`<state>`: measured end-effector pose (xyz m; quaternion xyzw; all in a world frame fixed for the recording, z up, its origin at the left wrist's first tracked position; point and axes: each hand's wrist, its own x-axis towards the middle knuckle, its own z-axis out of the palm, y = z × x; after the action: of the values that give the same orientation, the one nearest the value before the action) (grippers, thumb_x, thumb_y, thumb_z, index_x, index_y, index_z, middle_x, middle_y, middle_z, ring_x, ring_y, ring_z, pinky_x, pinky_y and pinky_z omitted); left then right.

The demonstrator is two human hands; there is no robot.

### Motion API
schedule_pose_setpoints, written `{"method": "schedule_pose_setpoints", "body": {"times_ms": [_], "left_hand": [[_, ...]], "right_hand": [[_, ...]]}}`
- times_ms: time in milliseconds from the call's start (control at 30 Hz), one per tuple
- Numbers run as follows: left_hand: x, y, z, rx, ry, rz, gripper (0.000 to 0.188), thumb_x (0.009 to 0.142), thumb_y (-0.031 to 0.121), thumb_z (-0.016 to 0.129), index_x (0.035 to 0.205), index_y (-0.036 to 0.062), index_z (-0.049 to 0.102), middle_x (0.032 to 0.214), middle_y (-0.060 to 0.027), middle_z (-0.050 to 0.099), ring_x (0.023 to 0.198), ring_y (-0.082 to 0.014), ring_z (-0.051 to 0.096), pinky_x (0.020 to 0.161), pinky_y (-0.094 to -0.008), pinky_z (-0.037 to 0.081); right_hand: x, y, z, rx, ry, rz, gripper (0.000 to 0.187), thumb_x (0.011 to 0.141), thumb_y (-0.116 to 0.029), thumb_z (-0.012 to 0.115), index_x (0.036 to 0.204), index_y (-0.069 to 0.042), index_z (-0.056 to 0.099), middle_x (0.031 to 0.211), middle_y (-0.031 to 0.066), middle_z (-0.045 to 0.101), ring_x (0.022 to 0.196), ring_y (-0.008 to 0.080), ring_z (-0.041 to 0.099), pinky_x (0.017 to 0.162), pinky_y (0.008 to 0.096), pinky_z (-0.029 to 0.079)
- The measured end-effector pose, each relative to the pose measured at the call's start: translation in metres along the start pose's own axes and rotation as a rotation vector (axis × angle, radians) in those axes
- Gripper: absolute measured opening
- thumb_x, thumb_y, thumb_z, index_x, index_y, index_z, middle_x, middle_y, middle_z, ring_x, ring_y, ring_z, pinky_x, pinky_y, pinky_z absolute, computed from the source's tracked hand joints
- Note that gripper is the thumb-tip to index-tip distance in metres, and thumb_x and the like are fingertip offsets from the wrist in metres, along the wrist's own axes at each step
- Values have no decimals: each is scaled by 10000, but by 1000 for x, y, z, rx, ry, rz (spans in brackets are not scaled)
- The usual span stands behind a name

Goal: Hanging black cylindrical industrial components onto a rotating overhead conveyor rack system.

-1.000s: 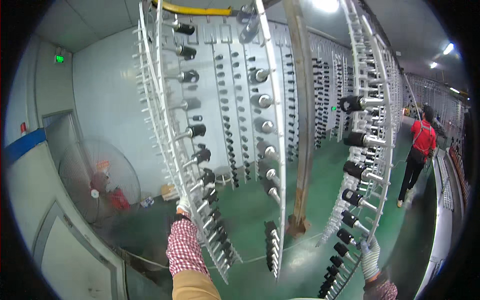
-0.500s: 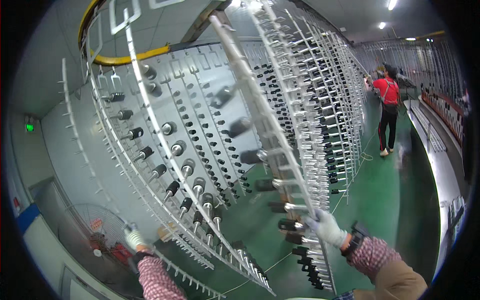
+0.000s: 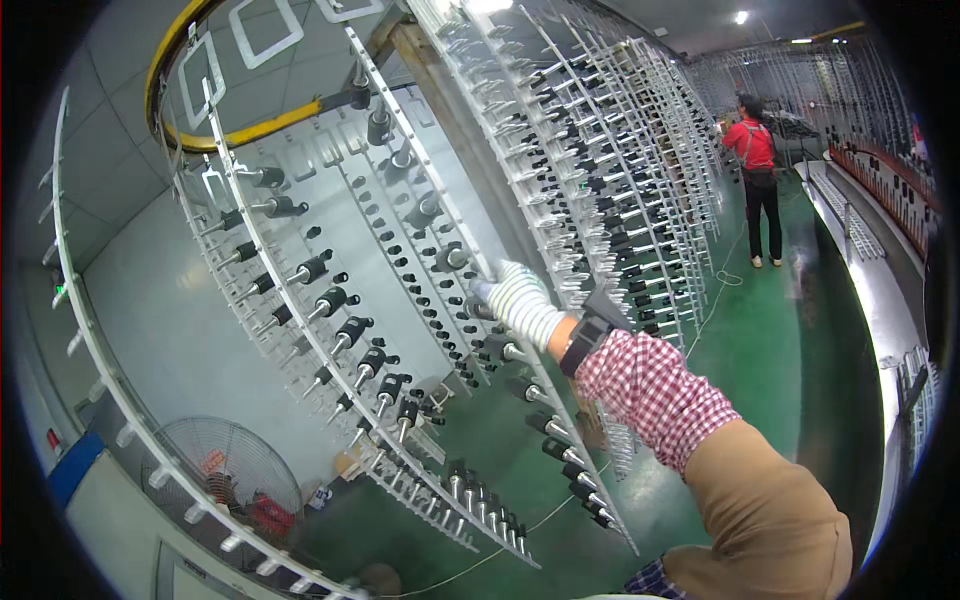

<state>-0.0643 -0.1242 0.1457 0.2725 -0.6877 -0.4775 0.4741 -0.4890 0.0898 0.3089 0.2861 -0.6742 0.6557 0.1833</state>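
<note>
My right hand (image 3: 522, 306), in a white glove with green stripes, is closed around the edge of a long hanging metal rack (image 3: 412, 135). Pegs along this rack carry black cylindrical parts with silver stems (image 3: 560, 452), some of them behind my hand. To its left hangs another loaded rack (image 3: 268, 252), tilted the same way. Nearest to me at the left edge, a bare rack (image 3: 82, 318) with short empty pegs curves down to the bottom. My left hand is out of view.
Dense rows of loaded racks (image 3: 640, 200) hang at the right. A person in a red top (image 3: 752, 145) stands farther off beside a long metal bench (image 3: 850, 270). A caged floor fan (image 3: 225, 465) stands low left. A cable (image 3: 545, 518) crosses the green floor.
My right hand has moved left and up, bringing the loaded rack leftward. My left hand, earlier at the bare rack, has left the view. That bare rack now looms closer at the left.
</note>
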Motion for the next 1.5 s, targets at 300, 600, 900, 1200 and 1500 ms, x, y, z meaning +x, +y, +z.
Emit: {"method": "schedule_pose_setpoints", "body": {"times_ms": [300, 600, 900, 1200, 1500], "left_hand": [[-107, -78, 115, 62, -485, -93, 124, 746, 71, 641, 837, 33, 567, 686, -16, 555, 605, -90, 481, 515, -246, 412], [-223, -76, 365, -307, -1218, 187, 124, 719, 95, 651, 780, 29, 567, 662, -22, 562, 588, -109, 518, 536, -242, 418], [-379, -30, 493, -154, -1688, 602, 809, 597, 281, 737, 1251, 57, 316, 1240, -144, 389, 1115, -242, 407, 946, -395, 335], [-558, 145, 643, -436, -1783, 1746, 217, 693, 265, 595, 846, 116, 630, 772, -102, 619, 698, -269, 591, 617, -348, 471], [-701, 154, 714, -710, -1944, 2228, 159, 696, 217, 626, 807, 103, 620, 718, -100, 614, 637, -271, 588, 575, -354, 474]], "right_hand": [[-58, 12, -28, -138, -13, 13, 467, 781, -359, 509, 1130, -52, 457, 886, 170, 592, 817, 276, 572, 720, 356, 442], [-233, -22, -192, 362, -429, 431, 469, 835, -410, 501, 1076, -7, 526, 865, 37, 574, 813, 97, 519, 730, 245, 435], [-374, -50, -442, 291, 843, -375, 352, 836, -391, 491, 668, -92, 410, 505, 13, 380, 391, 104, 356, 351, 246, 336], [-647, -97, -492, -671, 1632, 37, 298, 900, -271, 379, 1031, -17, 461, 904, 58, 469, 783, 132, 457, 698, 254, 393], [-720, 0, -472, -89, 2434, 369, 539, 791, -528, 481, 911, -9, 561, 738, 83, 594, 582, 149, 578, 500, 266, 462]]}}
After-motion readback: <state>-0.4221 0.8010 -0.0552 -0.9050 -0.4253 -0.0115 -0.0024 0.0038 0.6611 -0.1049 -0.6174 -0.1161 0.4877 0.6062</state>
